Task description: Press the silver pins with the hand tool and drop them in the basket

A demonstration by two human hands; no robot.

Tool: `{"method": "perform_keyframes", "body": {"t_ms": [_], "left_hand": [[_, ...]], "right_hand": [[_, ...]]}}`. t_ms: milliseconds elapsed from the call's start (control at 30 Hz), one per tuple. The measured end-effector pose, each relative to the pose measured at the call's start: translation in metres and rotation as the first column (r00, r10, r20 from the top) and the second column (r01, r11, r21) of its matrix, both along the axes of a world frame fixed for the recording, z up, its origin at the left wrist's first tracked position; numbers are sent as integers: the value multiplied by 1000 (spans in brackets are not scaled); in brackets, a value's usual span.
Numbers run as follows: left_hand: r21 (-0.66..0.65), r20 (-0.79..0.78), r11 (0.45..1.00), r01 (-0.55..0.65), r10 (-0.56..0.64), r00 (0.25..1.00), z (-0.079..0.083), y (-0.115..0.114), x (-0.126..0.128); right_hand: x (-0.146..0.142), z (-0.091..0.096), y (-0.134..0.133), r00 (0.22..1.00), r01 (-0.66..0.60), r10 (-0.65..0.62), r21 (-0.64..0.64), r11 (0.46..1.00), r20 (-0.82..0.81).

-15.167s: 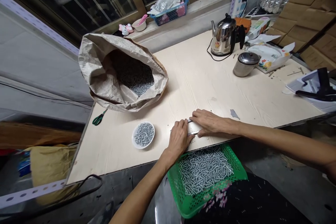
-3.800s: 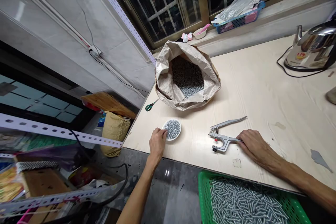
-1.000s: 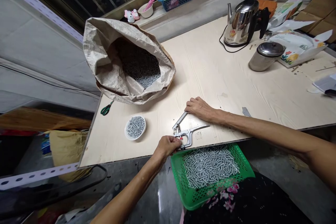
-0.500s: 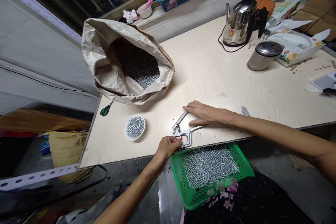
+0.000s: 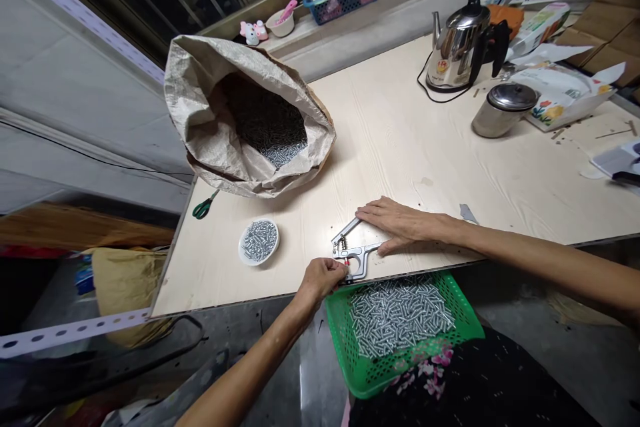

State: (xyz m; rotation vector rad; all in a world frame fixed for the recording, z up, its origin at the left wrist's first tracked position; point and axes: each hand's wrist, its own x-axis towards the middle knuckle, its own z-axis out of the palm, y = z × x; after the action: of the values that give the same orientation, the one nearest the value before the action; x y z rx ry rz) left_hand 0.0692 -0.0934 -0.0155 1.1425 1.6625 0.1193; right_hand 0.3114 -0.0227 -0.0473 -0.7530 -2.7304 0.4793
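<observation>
Silver snap pliers [image 5: 357, 255] with a spring and a red part lie at the table's front edge, handles spread apart. My right hand [image 5: 400, 223] spans the handles, its fingers stretched over the end of the upper one and its thumb at the lower. At the jaw end, my left hand [image 5: 325, 278] is closed in a pinch; whatever its fingertips hold is hidden. Just below the edge, a green basket [image 5: 345, 353] holds a heap of short silver screw-like pieces [image 5: 400, 317]. Left of the pliers, a white bowl [image 5: 243, 255] is full of small silver metal pieces.
A large open sack [image 5: 195, 100] with many metal pieces stands at the back left. Green-handled scissors [image 5: 202, 208] lie near the left edge. Back right are a kettle [image 5: 453, 47], a lidded metal canister [image 5: 500, 113] and a tissue pack [image 5: 565, 90].
My right hand has slid slightly right along the handles, baring more of the lower handle, and its thumb is now at that handle's end. My left hand stays pinched at the jaw.
</observation>
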Motion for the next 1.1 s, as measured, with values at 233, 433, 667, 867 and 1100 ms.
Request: {"method": "perform_keyframes", "body": {"t_ms": [233, 433, 667, 867, 1100], "left_hand": [[-21, -38, 997, 71, -72, 997, 5, 0, -1], [530, -479, 712, 461, -198, 856, 16, -10, 19], [466, -591, 371, 803, -545, 594, 6, 29, 43], [363, -650, 344, 866, -572, 500, 9, 37, 47], [342, -626, 434, 833, -556, 547, 6, 34, 50]], "right_hand": [[-1, 10, -18, 976, 216, -214, -41, 975, 48], [-8, 22, -29, 966, 243, -241, -11, 970, 98], [0, 24, -32, 957, 275, -264, -92, 957, 117], [-1, 30, -40, 944, 311, -303, -50, 949, 129], [-18, 5, -42, 927, 335, -337, 38, 941, 164]]}}
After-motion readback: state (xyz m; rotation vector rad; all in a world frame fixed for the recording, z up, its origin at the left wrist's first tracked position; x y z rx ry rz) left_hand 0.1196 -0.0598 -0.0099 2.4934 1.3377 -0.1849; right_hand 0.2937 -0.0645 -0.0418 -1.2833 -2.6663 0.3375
